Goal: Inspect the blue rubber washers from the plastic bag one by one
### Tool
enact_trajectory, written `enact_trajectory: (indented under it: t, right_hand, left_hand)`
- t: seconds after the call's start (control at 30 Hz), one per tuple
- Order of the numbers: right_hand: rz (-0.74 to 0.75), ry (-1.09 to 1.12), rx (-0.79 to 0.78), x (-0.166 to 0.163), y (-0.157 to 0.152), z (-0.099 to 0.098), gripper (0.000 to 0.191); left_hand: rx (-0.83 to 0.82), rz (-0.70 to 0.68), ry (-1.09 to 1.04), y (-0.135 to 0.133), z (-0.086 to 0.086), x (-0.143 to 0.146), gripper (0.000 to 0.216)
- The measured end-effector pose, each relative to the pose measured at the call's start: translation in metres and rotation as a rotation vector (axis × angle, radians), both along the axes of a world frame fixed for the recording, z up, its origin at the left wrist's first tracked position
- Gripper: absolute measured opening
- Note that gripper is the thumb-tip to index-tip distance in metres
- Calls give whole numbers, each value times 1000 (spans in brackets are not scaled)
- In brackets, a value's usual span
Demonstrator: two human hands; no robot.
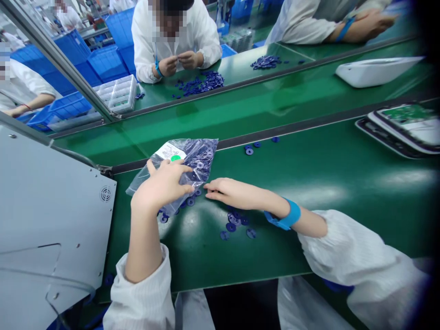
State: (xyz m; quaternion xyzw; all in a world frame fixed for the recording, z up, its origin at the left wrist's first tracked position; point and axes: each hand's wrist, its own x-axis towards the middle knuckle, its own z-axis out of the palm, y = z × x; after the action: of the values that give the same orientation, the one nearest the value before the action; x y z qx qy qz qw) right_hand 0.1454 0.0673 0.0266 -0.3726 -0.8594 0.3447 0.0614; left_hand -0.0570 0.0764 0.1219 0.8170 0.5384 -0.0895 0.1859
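A clear plastic bag (192, 158) of small blue ring-shaped parts lies on the green bench (326, 183), a white label with a green dot on top. My left hand (163, 185) rests on the bag's near end, fingers curled over the plastic. My right hand (228, 192) lies flat on the bench just right of the bag's open corner, fingers stretched toward loose blue rings (237, 222) spilled below it. A blue wrist strap (287, 215) circles my right wrist.
A grey metal housing (51, 220) fills the left. A few blue rings (252, 147) lie near the conveyor belt (240, 110). Trays with circuit boards (402, 126) sit right. Across the belt, a person (175, 41) handles blue parts (202, 82); blue crates (103, 59) stand behind.
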Motion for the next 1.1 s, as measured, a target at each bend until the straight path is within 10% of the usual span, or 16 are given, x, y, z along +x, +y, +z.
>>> enact_trajectory:
  t: [0.77, 0.9, 1.1]
  right_hand:
    - [129, -244, 137, 19, -10, -16, 18]
    - [80, -106, 196, 17, -10, 14, 18]
    - [-175, 705, 598, 18, -46, 74, 15]
  left_hand:
    - [-53, 41, 69, 3, -11, 6, 45]
    - [9, 28, 31, 0, -7, 4, 54]
    - [-20, -248, -429, -19, 21, 7, 51]
